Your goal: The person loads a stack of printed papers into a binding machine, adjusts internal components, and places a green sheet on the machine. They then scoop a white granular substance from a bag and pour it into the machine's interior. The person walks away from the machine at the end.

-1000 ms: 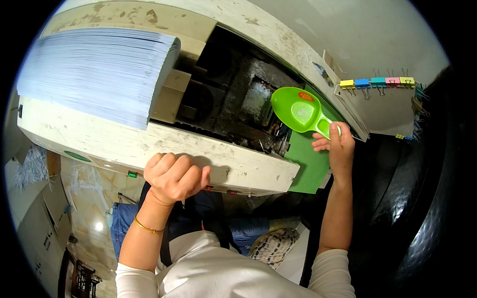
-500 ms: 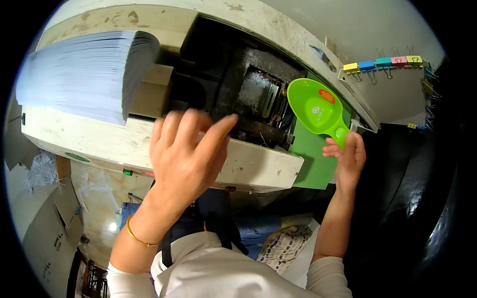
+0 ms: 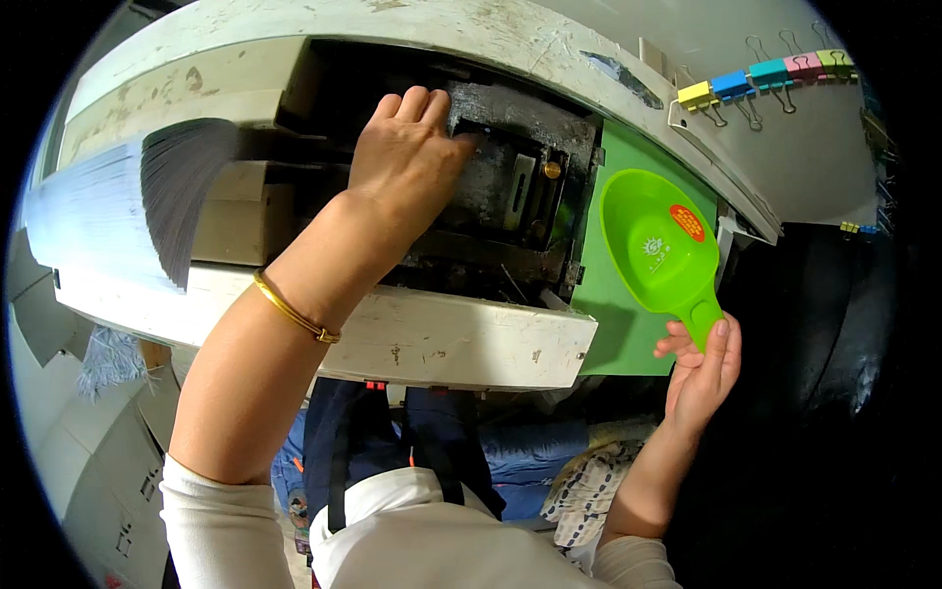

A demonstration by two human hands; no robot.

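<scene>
Fingers of my left hand (image 3: 407,162) now lie loosely curled, gripping nothing, on the dark greasy metal block (image 3: 510,191) inside the worn cream-painted machine (image 3: 442,344); half a second ago that hand was only rising over the front rail, so I judge the reach into the well complete. My right hand (image 3: 702,368) pinches the handle of the bright green plastic scoop (image 3: 657,245), held at the machine's right end, as before. An orange oval sticker sits near the scoop's far rim. Left, a fanned stack of pale blue paper sheets (image 3: 98,216); top right, coloured binder clips (image 3: 756,79) hang in a row.
</scene>
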